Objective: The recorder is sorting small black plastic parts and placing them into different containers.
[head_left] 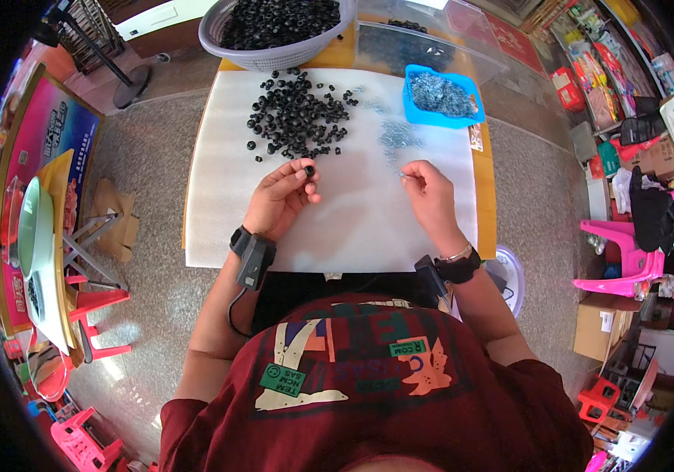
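Note:
A small round black part [310, 171] with a hollow end is held between the thumb and fingers of my left hand [276, 198], over the white sheet [337, 236]. To the right, my right hand [433, 195] pinches thumb and forefinger together on a tiny shiny piece [403, 175], too small to make out well. Many similar black parts [297, 118] lie in a loose pile just beyond my left hand. Beyond my right hand, small shiny pieces [400, 135] are scattered on the sheet. More of them fill a blue basket [443, 122] at the far right.
A grey colander [274, 60] heaped with black parts stands at the table's far edge, beside a clear plastic bin [431, 49]. A pink plastic stool [624, 252] is on the right. At left, a green basin [35, 228] rests on another table.

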{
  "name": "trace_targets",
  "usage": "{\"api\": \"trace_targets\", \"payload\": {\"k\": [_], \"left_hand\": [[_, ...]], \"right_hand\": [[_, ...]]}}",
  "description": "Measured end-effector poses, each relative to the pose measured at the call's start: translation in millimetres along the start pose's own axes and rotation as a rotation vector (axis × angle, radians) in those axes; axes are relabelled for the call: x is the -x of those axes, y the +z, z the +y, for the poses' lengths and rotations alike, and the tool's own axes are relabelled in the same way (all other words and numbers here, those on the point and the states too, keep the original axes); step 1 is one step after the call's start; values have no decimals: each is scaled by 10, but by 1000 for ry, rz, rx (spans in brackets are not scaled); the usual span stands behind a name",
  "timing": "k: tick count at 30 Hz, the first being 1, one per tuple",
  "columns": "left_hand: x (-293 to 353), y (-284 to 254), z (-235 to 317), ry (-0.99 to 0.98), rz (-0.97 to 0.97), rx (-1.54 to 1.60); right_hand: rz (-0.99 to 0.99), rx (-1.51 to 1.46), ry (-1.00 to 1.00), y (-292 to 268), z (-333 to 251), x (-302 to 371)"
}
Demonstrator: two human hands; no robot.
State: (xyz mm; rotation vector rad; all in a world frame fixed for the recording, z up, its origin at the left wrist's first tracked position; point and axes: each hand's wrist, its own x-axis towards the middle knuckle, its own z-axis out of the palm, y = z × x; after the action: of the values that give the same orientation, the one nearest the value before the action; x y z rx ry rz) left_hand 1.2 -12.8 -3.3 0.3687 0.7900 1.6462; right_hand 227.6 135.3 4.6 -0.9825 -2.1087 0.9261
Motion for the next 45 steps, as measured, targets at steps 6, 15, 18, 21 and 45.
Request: {"api": "trace_targets", "payload": {"k": [6, 15, 18, 21, 45], "left_hand": [[17, 81, 1, -2, 3, -62], [1, 75, -74, -4, -48, -369], [8, 123, -74, 25, -20, -470], [27, 169, -51, 3, 25, -503], [33, 166, -42, -6, 8, -473]], "right_hand": [[-143, -239, 148, 102, -140, -41], [-346, -226, -1, 448, -669, -27], [-368, -217, 27, 505, -749, -68], [-323, -255, 57, 520, -789, -67], [-306, -379, 75, 566, -696, -42]]}}
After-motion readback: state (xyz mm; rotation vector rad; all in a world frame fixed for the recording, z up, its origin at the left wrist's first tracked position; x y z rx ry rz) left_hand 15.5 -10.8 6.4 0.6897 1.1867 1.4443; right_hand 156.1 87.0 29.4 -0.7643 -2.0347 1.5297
